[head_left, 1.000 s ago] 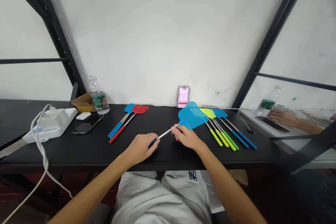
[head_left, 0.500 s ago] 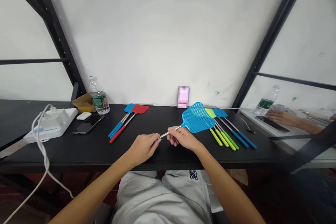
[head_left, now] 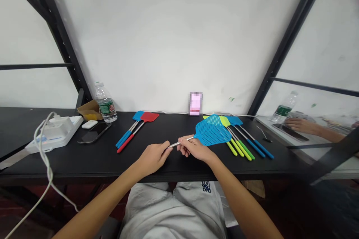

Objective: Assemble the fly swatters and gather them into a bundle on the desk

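Note:
A blue fly swatter with a perforated head is held above the front middle of the black table. My left hand is closed around its handle end, which the fingers mostly hide. On the metal shaft near the head, my right hand pinches with thumb and fingers. Behind and right of the swatter head lie several yellow-green fly swatters, partly covered by it, and blue fly swatters beside them. To the left rest a red fly swatter and blue-handled ones.
A water bottle, a brown box, a white case and a dark phone stand or lie at the left. A power strip trails white cables. A pixelated upright card or screen leans on the wall. Another person's hand shows at right.
The held swatter's head has shifted right and lower, with its shaft turned flatter. My right hand has slid slightly left along the shaft; my left hand has barely moved.

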Demonstrator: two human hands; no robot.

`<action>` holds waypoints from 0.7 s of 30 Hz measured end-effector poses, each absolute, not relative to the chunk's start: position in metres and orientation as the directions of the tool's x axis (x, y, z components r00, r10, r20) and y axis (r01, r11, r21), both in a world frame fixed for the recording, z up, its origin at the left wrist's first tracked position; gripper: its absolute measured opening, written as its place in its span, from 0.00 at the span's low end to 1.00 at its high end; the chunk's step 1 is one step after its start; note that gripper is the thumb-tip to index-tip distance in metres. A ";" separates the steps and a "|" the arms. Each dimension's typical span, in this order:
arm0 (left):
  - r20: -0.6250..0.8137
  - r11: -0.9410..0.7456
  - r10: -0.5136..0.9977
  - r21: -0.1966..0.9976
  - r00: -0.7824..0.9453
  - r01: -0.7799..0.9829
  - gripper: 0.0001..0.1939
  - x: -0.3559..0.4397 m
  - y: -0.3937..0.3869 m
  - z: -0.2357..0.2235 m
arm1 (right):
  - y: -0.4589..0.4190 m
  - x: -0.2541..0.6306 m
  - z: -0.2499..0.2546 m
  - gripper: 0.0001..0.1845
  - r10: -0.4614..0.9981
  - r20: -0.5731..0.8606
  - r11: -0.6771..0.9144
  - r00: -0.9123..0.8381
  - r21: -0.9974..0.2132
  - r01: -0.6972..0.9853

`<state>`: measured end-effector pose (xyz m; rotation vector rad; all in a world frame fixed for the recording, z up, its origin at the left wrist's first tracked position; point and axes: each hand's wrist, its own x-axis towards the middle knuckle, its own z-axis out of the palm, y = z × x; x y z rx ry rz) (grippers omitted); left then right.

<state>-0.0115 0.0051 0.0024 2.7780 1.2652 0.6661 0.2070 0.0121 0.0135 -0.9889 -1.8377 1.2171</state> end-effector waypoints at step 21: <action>0.363 -0.559 0.805 0.199 0.469 0.805 0.18 -0.012 0.007 0.004 | 0.029 0.212 0.014 0.25 0.959 0.273 0.282 0.076 -0.946 -0.160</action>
